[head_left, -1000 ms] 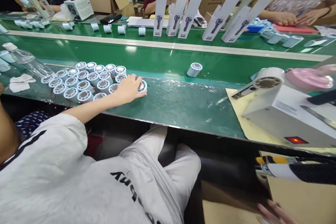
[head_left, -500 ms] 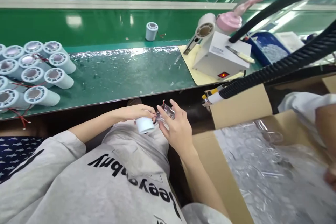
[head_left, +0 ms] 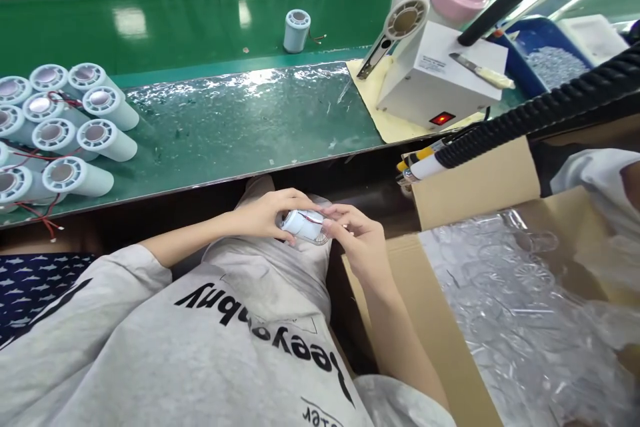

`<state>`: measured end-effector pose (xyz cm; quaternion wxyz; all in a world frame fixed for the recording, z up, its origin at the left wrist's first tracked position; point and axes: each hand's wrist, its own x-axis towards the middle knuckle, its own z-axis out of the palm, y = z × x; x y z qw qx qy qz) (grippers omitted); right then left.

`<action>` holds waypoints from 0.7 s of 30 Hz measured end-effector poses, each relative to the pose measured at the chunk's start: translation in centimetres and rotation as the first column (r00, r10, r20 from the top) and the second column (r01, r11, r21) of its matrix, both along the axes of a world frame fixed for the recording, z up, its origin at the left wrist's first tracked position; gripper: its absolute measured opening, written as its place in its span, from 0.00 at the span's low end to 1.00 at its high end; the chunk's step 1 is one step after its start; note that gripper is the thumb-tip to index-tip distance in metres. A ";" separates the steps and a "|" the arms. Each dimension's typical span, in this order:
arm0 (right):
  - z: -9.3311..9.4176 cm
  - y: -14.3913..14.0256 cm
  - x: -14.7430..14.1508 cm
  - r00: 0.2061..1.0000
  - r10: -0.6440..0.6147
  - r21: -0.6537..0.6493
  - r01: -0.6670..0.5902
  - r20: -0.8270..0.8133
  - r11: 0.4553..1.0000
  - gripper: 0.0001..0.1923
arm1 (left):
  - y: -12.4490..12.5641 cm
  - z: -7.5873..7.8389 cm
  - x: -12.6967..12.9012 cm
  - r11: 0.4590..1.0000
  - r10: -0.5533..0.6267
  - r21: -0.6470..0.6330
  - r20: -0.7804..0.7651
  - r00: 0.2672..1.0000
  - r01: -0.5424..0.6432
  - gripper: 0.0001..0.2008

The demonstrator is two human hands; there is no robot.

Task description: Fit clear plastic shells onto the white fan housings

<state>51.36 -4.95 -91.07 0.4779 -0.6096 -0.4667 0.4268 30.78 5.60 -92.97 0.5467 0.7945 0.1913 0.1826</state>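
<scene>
The person sits at the near edge of a green bench (head_left: 240,127), both hands low over the lap; the left hand (head_left: 263,213) grips a small pale cylinder (head_left: 303,225) from the left, fingers curled over its top, while the right hand (head_left: 360,240) pinches its right end, where something clear seems to sit, though I cannot make it out; a thin red wire crosses the cylinder's side. On the bench to the left lies a cluster of like cylinders (head_left: 60,127), red leads trailing near them; one more cylinder (head_left: 297,30) stands alone farther off on the green belt. To the right, a white box machine (head_left: 440,80) rests on a yellow mat, a red switch lit on its near face; its label is too small to read. A cardboard box (head_left: 475,193) at near right holds crinkled clear plastic (head_left: 520,320). The grey shirt (head_left: 225,340) carries black lettering, upside down from here; only a run like "eeyeo" can be made out.
</scene>
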 end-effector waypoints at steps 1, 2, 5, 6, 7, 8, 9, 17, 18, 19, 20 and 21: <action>-0.1 0.1 0.2 0.997 -0.018 -0.009 0.017 -0.072 1.000 0.19 | -0.1 0.1 0.0 0.999 -0.022 -0.025 0.008 1.000 0.023 0.32; -0.1 0.1 0.3 0.991 -0.024 -0.005 0.023 -0.135 1.000 0.18 | -0.2 0.2 0.0 0.998 -0.027 -0.056 0.019 0.999 0.028 0.33; -0.3 -0.2 0.7 0.987 0.081 0.075 -0.071 -0.138 0.995 0.11 | -0.6 0.4 -0.1 0.972 0.040 -0.234 0.052 0.998 -0.026 0.35; -0.3 -0.5 0.7 0.990 0.129 0.110 -0.122 -0.057 0.986 0.12 | -0.7 0.4 -0.2 0.950 0.059 -0.311 0.058 0.997 -0.038 0.35; -0.3 -0.8 0.8 0.986 0.164 0.135 -0.168 0.043 0.976 0.13 | -0.8 0.4 -0.3 0.926 0.066 -0.376 0.058 0.996 -0.039 0.36; -0.4 -1.1 0.8 0.975 0.177 0.152 -0.197 0.136 0.968 0.14 | -0.8 0.5 -0.3 0.906 0.062 -0.422 0.055 0.997 -0.033 0.36; -0.4 -1.4 0.8 0.963 0.177 0.161 -0.212 0.205 0.964 0.14 | -0.8 0.5 -0.4 0.894 0.049 -0.447 0.051 0.997 -0.021 0.36; -0.5 -2.7 1.1 0.976 0.203 0.088 -0.210 0.079 0.974 0.20 | -0.9 1.7 -0.8 0.945 -0.053 -0.316 0.110 0.993 0.085 0.38; -0.4 -2.7 1.1 0.977 0.208 0.080 -0.212 0.047 0.974 0.20 | -0.9 1.8 -0.8 0.956 -0.062 -0.277 0.122 0.991 0.094 0.37; -0.3 -2.6 1.0 0.977 0.213 0.074 -0.213 0.017 0.974 0.20 | -0.9 1.9 -0.8 0.965 -0.071 -0.240 0.131 0.989 0.101 0.36; -0.2 -2.6 1.0 0.977 0.215 0.070 -0.214 -0.012 0.974 0.20 | -0.9 1.9 -0.9 0.972 -0.079 -0.211 0.133 0.988 0.106 0.36; -0.2 -2.6 1.0 0.976 0.215 0.065 -0.212 -0.040 0.975 0.20 | -0.9 1.9 -0.9 0.976 -0.083 -0.192 0.129 0.988 0.107 0.36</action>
